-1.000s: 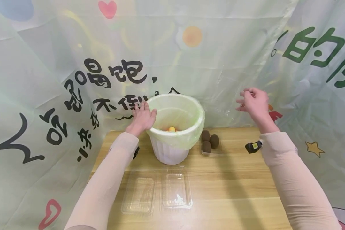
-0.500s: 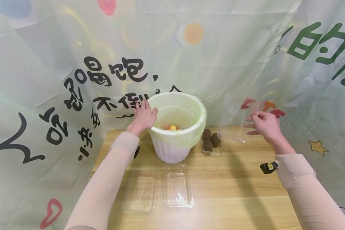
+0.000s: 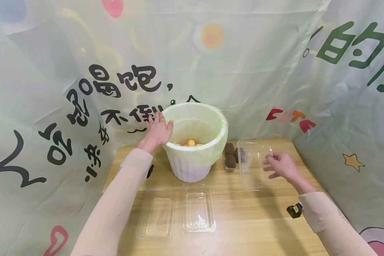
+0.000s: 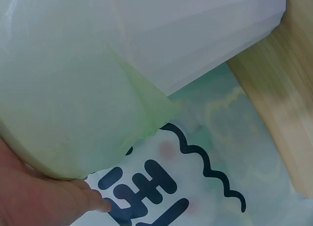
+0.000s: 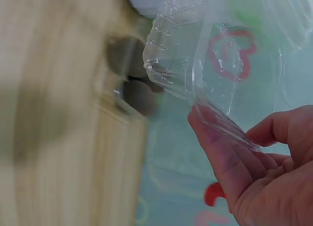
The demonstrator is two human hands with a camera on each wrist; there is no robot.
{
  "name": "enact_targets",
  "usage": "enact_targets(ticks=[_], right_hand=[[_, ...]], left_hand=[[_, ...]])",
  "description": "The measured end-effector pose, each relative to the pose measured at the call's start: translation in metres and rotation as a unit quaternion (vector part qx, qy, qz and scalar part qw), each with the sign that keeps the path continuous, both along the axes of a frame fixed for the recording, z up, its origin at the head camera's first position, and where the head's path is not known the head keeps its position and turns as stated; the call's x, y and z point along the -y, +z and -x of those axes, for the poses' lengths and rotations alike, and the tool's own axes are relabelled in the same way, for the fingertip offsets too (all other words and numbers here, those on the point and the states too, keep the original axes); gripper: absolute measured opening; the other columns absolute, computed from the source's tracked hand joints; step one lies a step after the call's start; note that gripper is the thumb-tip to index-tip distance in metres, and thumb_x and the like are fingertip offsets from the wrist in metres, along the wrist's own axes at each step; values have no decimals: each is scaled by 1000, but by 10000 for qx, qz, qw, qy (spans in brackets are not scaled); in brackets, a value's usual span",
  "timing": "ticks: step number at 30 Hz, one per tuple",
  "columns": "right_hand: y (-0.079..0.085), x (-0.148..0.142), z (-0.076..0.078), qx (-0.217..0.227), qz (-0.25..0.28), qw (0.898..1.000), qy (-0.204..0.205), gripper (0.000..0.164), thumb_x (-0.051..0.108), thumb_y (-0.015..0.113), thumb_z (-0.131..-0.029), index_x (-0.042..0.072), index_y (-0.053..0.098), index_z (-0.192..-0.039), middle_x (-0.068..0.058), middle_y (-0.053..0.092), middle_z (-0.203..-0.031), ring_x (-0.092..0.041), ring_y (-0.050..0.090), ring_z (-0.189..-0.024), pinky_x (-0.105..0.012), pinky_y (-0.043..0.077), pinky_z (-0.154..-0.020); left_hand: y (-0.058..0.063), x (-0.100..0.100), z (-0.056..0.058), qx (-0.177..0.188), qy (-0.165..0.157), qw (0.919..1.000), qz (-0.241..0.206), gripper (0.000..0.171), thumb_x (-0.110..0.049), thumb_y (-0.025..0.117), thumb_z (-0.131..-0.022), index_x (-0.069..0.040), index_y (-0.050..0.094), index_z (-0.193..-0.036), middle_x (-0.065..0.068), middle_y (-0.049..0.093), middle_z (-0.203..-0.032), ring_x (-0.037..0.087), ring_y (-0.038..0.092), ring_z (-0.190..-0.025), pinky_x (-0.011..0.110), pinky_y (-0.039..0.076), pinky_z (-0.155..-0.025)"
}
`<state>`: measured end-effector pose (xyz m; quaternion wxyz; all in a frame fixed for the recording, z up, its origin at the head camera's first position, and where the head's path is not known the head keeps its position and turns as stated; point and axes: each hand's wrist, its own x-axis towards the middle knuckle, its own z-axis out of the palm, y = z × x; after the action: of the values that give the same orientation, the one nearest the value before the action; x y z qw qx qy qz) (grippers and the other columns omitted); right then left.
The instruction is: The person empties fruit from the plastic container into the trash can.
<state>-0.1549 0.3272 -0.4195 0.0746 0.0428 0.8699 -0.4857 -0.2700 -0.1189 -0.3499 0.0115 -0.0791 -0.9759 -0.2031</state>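
My left hand [image 3: 157, 131] rests on the left rim of a white ribbed bin [image 3: 189, 170] with a pale green liner, fingers straight. A yellow ball-like thing [image 3: 191, 143] and other orange bits lie inside the bin. In the left wrist view the liner [image 4: 88, 113] hangs over the rim beside the hand. My right hand [image 3: 282, 165] pinches the edge of a clear plastic container [image 3: 252, 167] between thumb and fingers, over the table's right side. Its ridged wall shows close up in the right wrist view, where fingers [image 5: 227, 162] support it from below.
Brown kiwi-like round things [image 3: 230, 161] sit in a clear tray right of the bin, partly behind the held container. Another clear container [image 3: 196, 211] lies opened out at the front of the wooden table [image 3: 243, 220]. Printed curtains [image 3: 236, 64] enclose the table.
My right hand has come down from high on the right, bringing the clear container low over the table by the brown round things. The left hand has stayed on the bin's rim.
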Motion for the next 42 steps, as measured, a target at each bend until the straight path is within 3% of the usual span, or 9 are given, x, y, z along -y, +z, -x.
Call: enact_targets(ticks=[6,12,18,31,42], right_hand=[[-28,11,-9,169,-22,9998,46,45,15,43,-111,-21,50,-135,-44,60,-130,-50,74,-104,-44,67,-68],[-57,18,-20,350,-143,9993,-9,38,15,48,-108,-18,58,-124,-40,68,-123,-41,78,-93,-44,66,-64],[-78,24,-26,439,-115,9990,-33,31,12,48,-106,-16,60,-113,-37,71,-115,-40,79,-87,-48,66,-63],[-108,23,-36,667,-456,9967,32,30,12,49,-103,-12,67,-104,-28,76,-100,-31,78,-78,-43,65,-57],[-120,21,-35,827,-627,9946,-66,36,16,50,-99,-12,70,-110,-24,74,-96,-27,75,-76,-42,65,-59]], left_hand=[[3,0,0,-31,-17,10000,24,79,-46,21,-112,11,7,-164,30,3,-174,58,0,-159,65,0,-131],[5,-2,-1,-39,-31,10000,-12,79,-46,22,-112,12,8,-164,30,4,-174,58,0,-159,65,1,-131],[5,0,0,-39,-5,10000,39,79,-46,21,-112,11,8,-164,30,3,-174,58,1,-159,66,2,-131],[2,1,-1,53,14,10000,-21,79,-47,21,-112,11,7,-164,29,2,-175,57,-1,-159,65,1,-131],[0,0,0,31,26,10000,-26,78,-46,22,-112,11,8,-164,29,3,-175,57,-1,-159,65,2,-131]])
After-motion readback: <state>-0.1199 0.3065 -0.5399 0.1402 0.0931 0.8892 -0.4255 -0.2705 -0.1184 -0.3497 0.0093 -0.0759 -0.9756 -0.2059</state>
